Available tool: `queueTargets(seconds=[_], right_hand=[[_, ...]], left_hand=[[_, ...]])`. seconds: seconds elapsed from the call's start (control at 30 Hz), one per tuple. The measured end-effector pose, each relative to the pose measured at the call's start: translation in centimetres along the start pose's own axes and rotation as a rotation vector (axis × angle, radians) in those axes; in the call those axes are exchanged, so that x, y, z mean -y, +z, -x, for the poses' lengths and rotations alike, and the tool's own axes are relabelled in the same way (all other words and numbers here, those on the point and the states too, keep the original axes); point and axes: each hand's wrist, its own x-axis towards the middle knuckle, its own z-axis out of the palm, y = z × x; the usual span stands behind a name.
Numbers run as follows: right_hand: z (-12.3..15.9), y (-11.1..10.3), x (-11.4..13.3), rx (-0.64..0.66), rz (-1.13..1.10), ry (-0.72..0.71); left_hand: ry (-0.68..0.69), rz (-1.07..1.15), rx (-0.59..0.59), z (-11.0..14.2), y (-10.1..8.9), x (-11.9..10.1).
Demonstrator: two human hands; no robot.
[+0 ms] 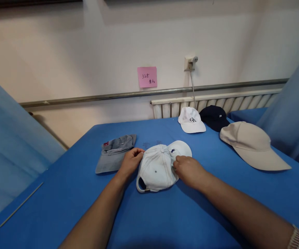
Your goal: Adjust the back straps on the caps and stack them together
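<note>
A pale, light-blue baseball cap [156, 168] with a small dark emblem lies mid-table, its brim pointing to the far right and its strap opening toward me. My left hand [132, 160] is closed at the cap's left edge, thumb and fingers pinching the fabric there. On the opposite side, my right hand [189, 170] has its fingers curled on the cap near where brim meets crown; its fingertips are partly hidden. Just left of my left hand rests a grey cap [113, 155] with a red patch, looking flattened.
Toward the right back sit a white cap [191, 119], a dark navy cap [214, 117] and a large beige cap [253, 143]. A thin stick [21, 204] lies at the left on the blue table cover [69, 193]. Behind are a rail [108, 97] and a radiator [170, 108].
</note>
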Motion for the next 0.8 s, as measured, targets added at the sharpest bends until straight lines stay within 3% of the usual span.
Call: queueTargets(seconds=[0.23,0.37,0.47,0.57,0.8], right_hand=[[0.4,0.2,-0.2,-0.056,-0.106,0.078],[0.6,0.2,-1.3,-0.219,-0.348,0.181],[0.5,0.3,-2.2,-0.365,-0.571,0.18],[0.4,0.4,-2.7,-0.384,-0.721,0.131],[0.7,0.0,-2.2,-0.276,-0.485,0.079]], left_hand=[[-0.01,-0.004,-0.01,0.1,0.0,-0.2],[-0.025,0.024,-0.015,0.0,-0.1,0.0],[-0.039,0.054,-0.035,0.0,-0.1,0.0],[-0.047,0.059,-0.042,-0.1,-0.1,0.1],[-0.047,0.053,-0.026,-0.2,0.0,0.6]])
